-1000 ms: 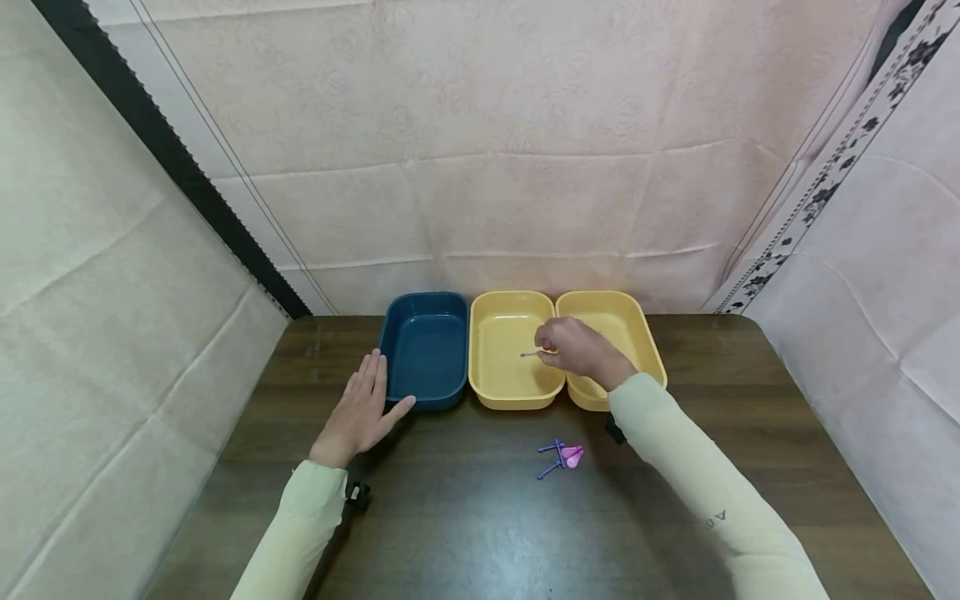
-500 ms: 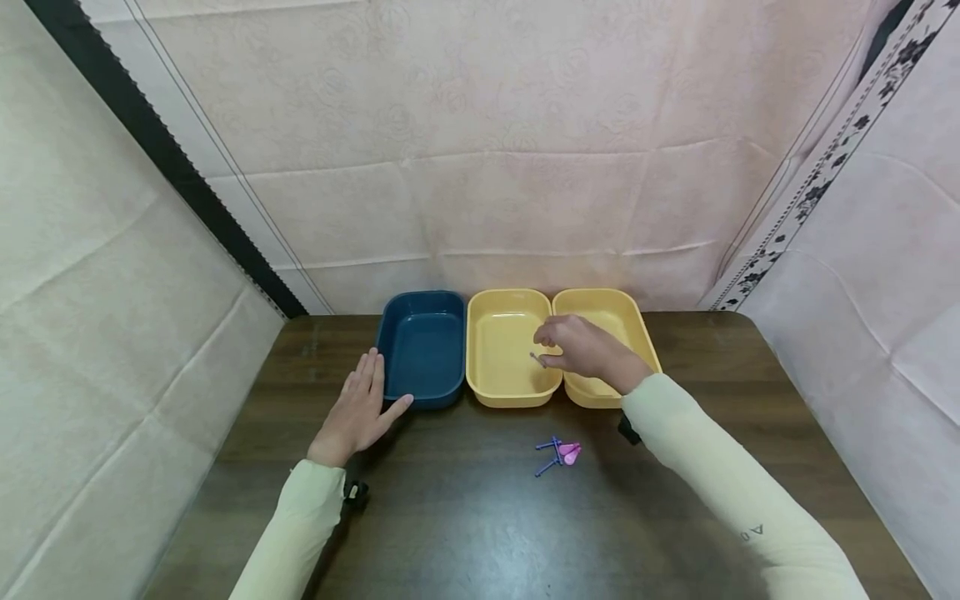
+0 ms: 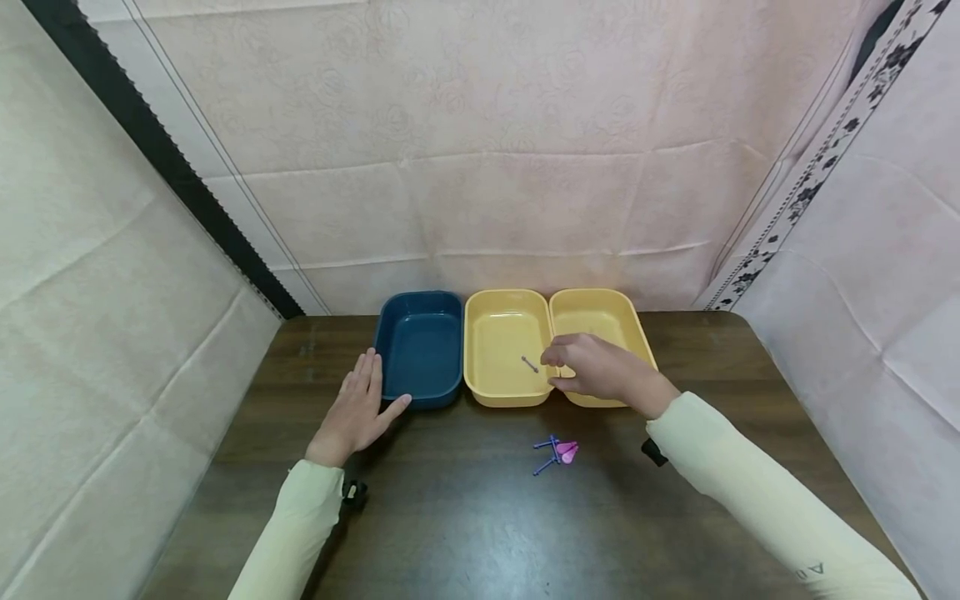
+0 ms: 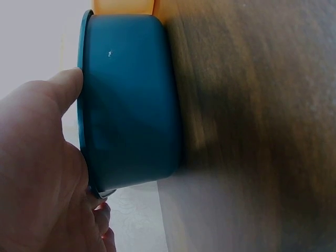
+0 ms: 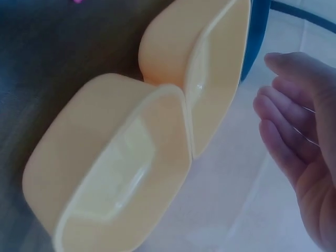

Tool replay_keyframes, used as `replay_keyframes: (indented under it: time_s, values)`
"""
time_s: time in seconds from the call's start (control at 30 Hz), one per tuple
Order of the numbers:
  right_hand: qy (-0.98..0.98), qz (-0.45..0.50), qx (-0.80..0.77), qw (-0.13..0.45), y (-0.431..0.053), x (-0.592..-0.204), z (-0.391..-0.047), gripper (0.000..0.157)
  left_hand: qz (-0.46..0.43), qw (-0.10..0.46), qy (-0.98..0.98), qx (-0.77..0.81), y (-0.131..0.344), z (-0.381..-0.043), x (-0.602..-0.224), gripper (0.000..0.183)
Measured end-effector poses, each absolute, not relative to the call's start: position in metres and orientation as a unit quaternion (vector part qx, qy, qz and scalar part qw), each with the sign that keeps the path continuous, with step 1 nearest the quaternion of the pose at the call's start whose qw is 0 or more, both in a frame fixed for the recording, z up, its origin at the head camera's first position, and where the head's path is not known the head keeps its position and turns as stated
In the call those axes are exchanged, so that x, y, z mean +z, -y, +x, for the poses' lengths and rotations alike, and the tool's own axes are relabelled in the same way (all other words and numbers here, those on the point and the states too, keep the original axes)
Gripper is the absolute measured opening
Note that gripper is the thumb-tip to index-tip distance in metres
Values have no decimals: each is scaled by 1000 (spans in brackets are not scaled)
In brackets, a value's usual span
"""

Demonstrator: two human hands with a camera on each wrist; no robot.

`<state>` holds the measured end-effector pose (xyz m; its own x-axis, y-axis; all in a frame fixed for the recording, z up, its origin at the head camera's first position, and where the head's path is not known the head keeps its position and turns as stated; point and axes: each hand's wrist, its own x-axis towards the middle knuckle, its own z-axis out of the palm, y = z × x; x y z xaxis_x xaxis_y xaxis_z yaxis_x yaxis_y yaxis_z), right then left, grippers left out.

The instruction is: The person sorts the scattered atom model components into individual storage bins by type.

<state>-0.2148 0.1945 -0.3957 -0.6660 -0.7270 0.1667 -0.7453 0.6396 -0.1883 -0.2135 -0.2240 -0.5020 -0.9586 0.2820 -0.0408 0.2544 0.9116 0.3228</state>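
Left hand touches blue tray, fingers straight. Right hand: thumb and fingertips apart, beside slim purple stick.

Left hand rested against a blue bin, thumb on its rim, small pale mark on the bin's outer wall. Bin sat on a brown wood-grain table; part of a yellow-orange bin showed just beyond, pale cloth behind.

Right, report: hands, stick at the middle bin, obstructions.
Left hand touching blue bin. Right hand holding nothing. Stick over or in middle bin, apart from right hand. Nothing visibly in its way.
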Motion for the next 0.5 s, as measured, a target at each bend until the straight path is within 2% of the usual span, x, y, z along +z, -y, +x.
replay_keyframes:
  time_s: [0.37,0.5]
  values:
    - [887,446,116,26,-196,-406,-190,14,138,41,-977,157,224,-213,-502,104]
    - [883,457,107,18,-196,-414,-182,17,137,42,-977,157,224,-213,-502,104]
